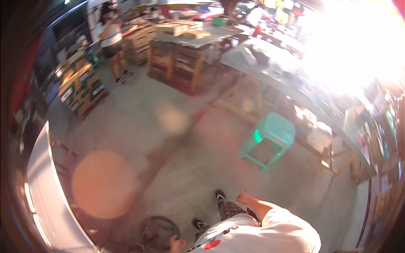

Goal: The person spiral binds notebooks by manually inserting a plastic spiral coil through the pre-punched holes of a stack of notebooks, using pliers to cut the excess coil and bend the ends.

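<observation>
My left hand [177, 243] hangs low beside my body, fingers loosely apart, with nothing visible in it. Close to its left, a dark ring-shaped thing like a wheel [173, 225] is on the floor; its exact kind is unclear. My right hand [243, 198] is held out in front of my hip, slightly blurred. Its fingers look loosely bent, and I see nothing between them. Ahead of it and to the right stands a green plastic stool [276, 128], apart from the hand.
A long table [270, 76] runs along the right. Farther back, a wooden workbench [185, 41] carries boards. Boxes sit on a stacked pallet [82, 90] at the left, near a standing person [112, 38]. A pale panel [46, 185] edges the near left. Glare hides the upper right.
</observation>
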Action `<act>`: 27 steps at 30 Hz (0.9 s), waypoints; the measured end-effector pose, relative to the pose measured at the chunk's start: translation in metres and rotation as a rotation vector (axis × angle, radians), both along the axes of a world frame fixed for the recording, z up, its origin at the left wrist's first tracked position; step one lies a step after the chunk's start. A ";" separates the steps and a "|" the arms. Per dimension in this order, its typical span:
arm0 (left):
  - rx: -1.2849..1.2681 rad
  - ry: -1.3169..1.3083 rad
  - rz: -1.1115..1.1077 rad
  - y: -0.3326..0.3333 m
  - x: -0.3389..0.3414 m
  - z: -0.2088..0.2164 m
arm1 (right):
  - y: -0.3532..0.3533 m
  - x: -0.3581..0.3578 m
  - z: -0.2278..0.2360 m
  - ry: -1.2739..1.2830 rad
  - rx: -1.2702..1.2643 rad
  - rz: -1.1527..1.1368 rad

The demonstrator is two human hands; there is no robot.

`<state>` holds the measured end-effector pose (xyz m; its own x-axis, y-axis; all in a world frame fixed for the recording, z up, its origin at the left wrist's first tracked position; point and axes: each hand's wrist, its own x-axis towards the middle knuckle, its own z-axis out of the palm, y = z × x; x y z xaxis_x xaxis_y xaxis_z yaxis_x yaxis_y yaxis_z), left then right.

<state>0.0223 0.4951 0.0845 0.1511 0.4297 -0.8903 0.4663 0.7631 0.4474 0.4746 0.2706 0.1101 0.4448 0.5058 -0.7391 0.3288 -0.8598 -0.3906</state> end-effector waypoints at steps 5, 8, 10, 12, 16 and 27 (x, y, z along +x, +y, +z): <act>0.151 -0.104 -0.316 0.052 0.165 0.087 | -0.030 0.025 0.040 0.238 0.192 -0.502; 0.320 -0.183 -0.662 0.030 0.329 0.146 | -0.014 0.051 0.091 0.445 0.386 -0.737; 0.391 -0.571 -0.794 -0.021 0.430 0.172 | -0.004 0.076 0.132 0.739 0.485 -0.868; 0.699 -0.766 -1.095 -0.103 0.522 0.208 | -0.026 0.113 0.141 0.943 0.521 -0.975; 1.626 -0.930 -1.585 -0.227 0.616 0.239 | -0.065 0.183 0.118 1.221 1.542 -0.801; 1.069 -0.178 -1.861 -0.120 0.876 0.081 | -0.220 0.405 0.249 1.627 1.890 -0.392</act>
<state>0.8979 0.3754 0.1655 0.9106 -0.0802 -0.4053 0.0953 -0.9138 0.3948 0.8797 0.0511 0.3591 0.4586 0.7734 0.4377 -0.8274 0.5513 -0.1072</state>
